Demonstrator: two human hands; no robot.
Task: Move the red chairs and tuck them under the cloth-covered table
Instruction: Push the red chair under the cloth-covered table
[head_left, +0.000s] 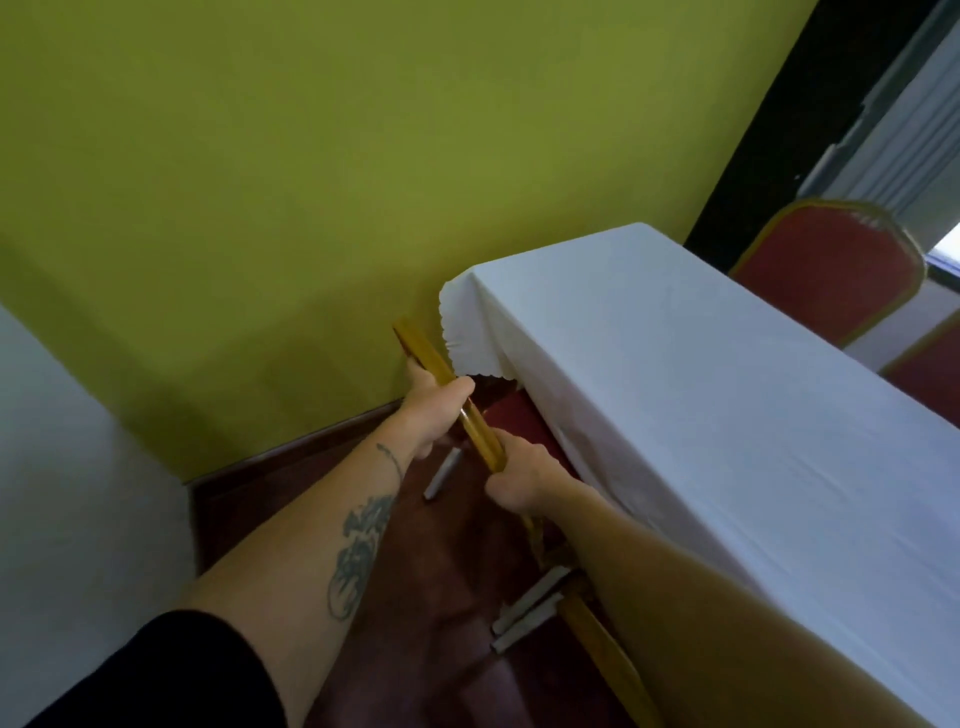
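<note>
A long table under a white cloth (727, 395) runs from the centre to the lower right. At its near side a red chair stands pushed against the cloth, seen from above: only its gold top rail (423, 353) and a strip of red seat (511, 421) show. My left hand (431, 402) grips the upper part of that rail. My right hand (519, 478) grips the same rail lower down. Beyond the table's far side stand two more red chairs, one (826, 270) with a full gold-edged back showing and another (930, 364) partly hidden.
A green wall (311, 182) closes the space ahead, with a dark skirting board at its foot. The floor (322, 525) is dark red. Another gold chair frame (597, 639) with grey leg tips sits by the table lower down. A window with a pale curtain (914, 130) is at the upper right.
</note>
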